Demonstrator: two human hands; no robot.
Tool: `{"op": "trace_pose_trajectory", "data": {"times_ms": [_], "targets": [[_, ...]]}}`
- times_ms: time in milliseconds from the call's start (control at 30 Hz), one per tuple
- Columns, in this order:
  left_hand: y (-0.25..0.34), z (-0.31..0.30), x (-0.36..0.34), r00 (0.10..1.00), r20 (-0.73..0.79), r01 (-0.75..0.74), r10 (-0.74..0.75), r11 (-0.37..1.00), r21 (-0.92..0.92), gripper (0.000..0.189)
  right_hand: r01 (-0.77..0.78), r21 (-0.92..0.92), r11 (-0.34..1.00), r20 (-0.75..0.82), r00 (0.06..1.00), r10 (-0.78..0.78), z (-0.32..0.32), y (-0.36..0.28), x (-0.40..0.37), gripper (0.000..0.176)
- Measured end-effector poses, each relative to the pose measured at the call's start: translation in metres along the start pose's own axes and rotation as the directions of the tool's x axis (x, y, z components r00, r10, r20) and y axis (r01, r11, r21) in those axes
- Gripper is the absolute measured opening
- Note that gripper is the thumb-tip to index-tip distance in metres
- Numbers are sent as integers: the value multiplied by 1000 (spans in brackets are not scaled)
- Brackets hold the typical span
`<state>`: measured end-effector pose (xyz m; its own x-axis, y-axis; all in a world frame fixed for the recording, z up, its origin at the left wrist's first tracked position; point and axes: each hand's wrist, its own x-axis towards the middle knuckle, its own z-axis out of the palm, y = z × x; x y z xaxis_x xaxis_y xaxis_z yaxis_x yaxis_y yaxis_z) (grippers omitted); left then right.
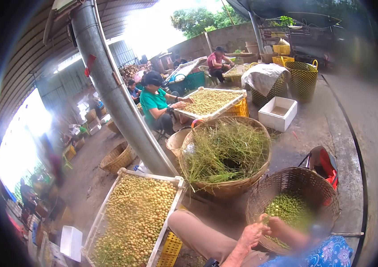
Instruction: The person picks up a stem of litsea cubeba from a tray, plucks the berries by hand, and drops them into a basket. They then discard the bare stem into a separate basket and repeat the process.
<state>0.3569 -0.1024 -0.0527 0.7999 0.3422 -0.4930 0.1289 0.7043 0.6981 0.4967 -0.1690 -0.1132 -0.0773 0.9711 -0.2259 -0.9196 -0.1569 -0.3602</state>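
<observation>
My left hand (252, 235) and my right hand (279, 226) meet over the near side of a woven basket (300, 179) with small green fruits (287, 209) at its bottom. Their fingers are closed together around a small greenish bit that is too small to name. A blur covers part of my right hand and wrist. To the left of my knee lies a white-framed tray (179, 186) full of small yellowish round fruits (140, 209). Beyond my hands stands a wide basket (224, 189) heaped with thin green stems (224, 149).
A metal post (113, 84) rises left of the stem basket. A person in green (153, 102) works at another fruit tray (211, 100); a person in red (218, 62) sits farther back. A white box (278, 113), yellow baskets (302, 80) and a red-and-black bag (324, 162) stand right.
</observation>
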Motion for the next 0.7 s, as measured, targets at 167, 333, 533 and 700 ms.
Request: {"op": "trace_pose_trajectory", "data": {"times_ms": [167, 333, 533, 700], "targets": [[5, 6, -7, 996, -84, -6, 17, 991, 130, 17, 91, -462, 882, -101, 983, -155, 14, -6, -3, 18], [-1, -1, 3, 995, -94, -25, 40, 987, 157, 19, 21, -475, 880, -173, 978, -117, -1, -7, 0, 15], [-18, -12, 16, 982, -102, -126, 161, 948, 291, 19, 5, -883, 470, -76, 985, -153, -35, -7, 14, 16], [-12, -16, 16, 990, -51, -116, 133, 960, 256, 17, -238, -170, 956, -306, 935, 179, 13, -5, -5, 20]]}}
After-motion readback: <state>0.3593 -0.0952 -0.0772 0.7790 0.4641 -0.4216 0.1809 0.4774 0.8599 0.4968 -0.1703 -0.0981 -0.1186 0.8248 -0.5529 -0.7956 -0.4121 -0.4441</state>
